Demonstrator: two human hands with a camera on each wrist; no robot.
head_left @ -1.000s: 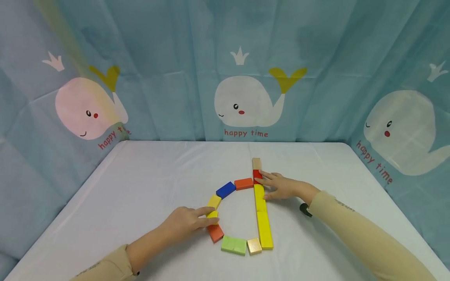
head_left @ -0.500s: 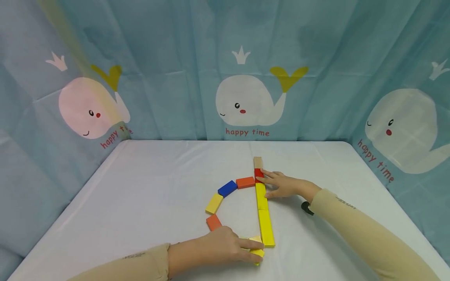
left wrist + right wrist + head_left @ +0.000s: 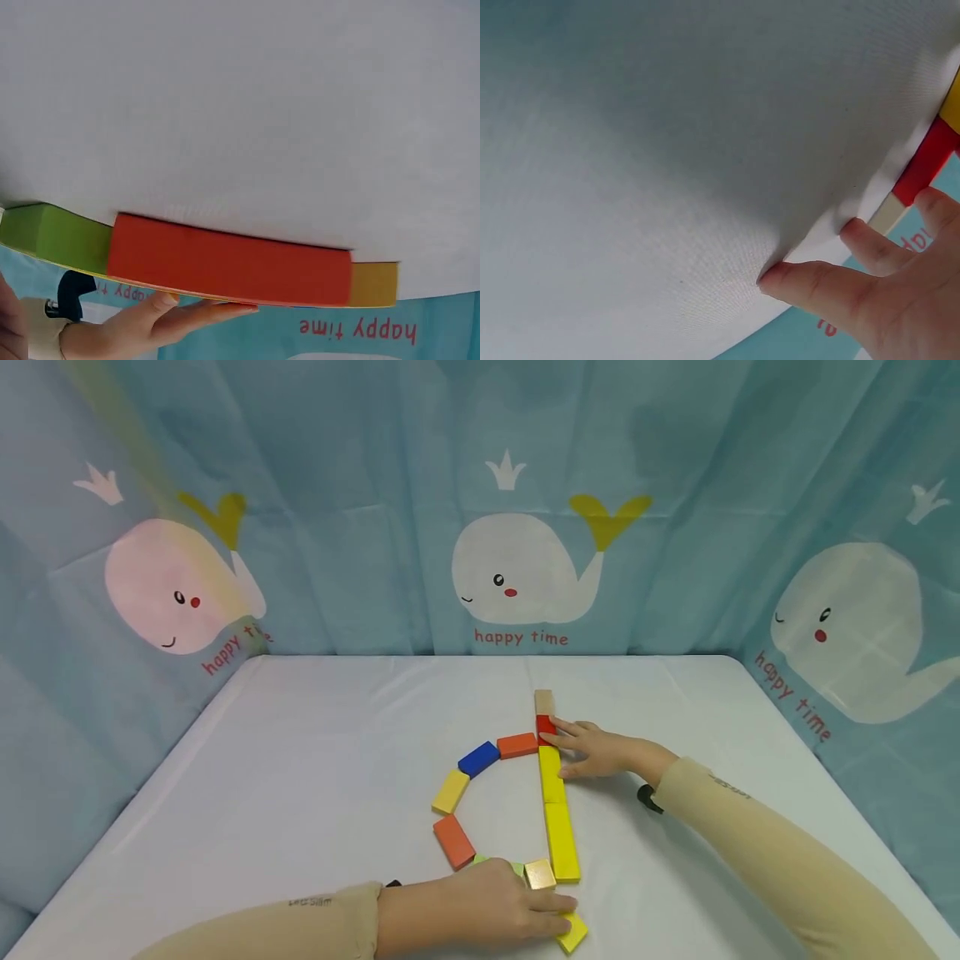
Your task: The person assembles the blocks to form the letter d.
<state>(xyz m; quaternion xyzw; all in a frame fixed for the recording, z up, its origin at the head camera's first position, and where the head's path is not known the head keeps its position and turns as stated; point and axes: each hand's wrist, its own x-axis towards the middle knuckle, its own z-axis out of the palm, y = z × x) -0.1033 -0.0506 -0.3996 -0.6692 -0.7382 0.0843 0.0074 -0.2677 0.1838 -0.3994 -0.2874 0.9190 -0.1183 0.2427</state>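
My left hand (image 3: 491, 906) reaches across the front of the block figure and holds a small yellow block (image 3: 574, 937) at its fingertips, just below the gold-coloured block (image 3: 540, 874); the thumb is hidden. My right hand (image 3: 600, 752) lies beside the straight column, fingertips at the red block (image 3: 546, 730) and thumb near the upper long yellow block (image 3: 551, 774). Left of the column curve an orange-red block (image 3: 517, 746), a blue block (image 3: 478, 759), a pale yellow block (image 3: 451, 792), another orange-red block (image 3: 229, 259) and a green block (image 3: 71, 236), partly covered by my left hand.
A natural wood block (image 3: 543, 702) tops the column and a second long yellow block (image 3: 562, 843) forms its lower end. All stand on a white-covered table (image 3: 337, 760). A blue whale-print curtain (image 3: 360, 585) closes off the back and sides.
My left hand has carried the small yellow block from the left of the curve to the front right, below the gold-coloured block. The right hand stays at the column.
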